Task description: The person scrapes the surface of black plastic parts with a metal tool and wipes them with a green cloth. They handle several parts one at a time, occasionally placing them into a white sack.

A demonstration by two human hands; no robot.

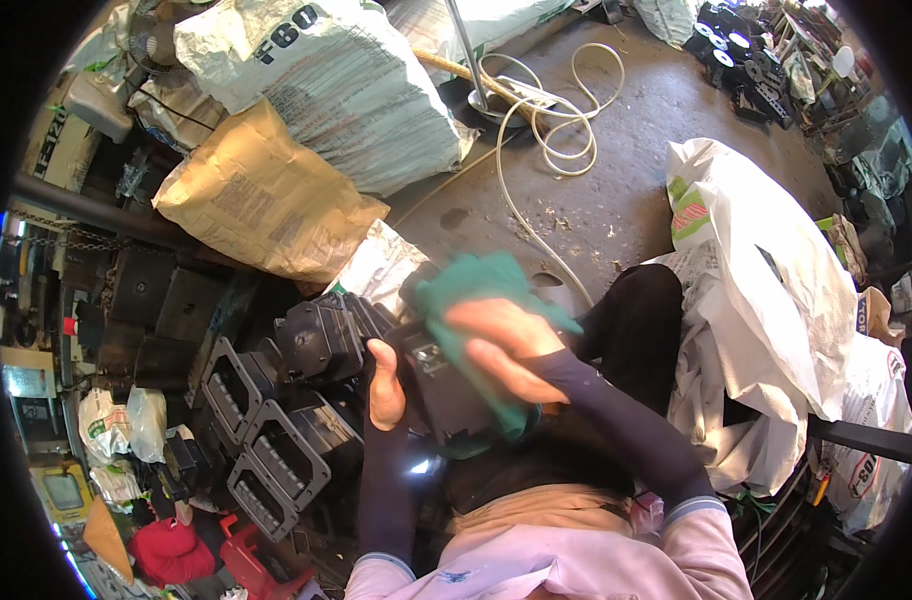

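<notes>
A dark boxy part (pixel 438 388), black and apparently plastic, is in front of my body above my lap. My left hand (pixel 385 388) grips its left side with the thumb up; the other fingers are hidden. My right hand (pixel 506 345) presses a green cloth (pixel 481 285) over the part's upper and right side. Motion blurs this hand and the cloth, and folds of cloth hang down along the part's right edge. Just left of my left hand stands another black housing (pixel 318 338), with several black open-framed parts (pixel 286 455) stacked below it.
Large white sacks (pixel 326 100) and a brown paper sack (pixel 266 200) stand at the far left. A pale hose (pixel 596 140) coils on the floor around a metal pole (pixel 466 50). White sacks (pixel 756 270) stand to my right. A red garment (pixel 171 550) lies low at left.
</notes>
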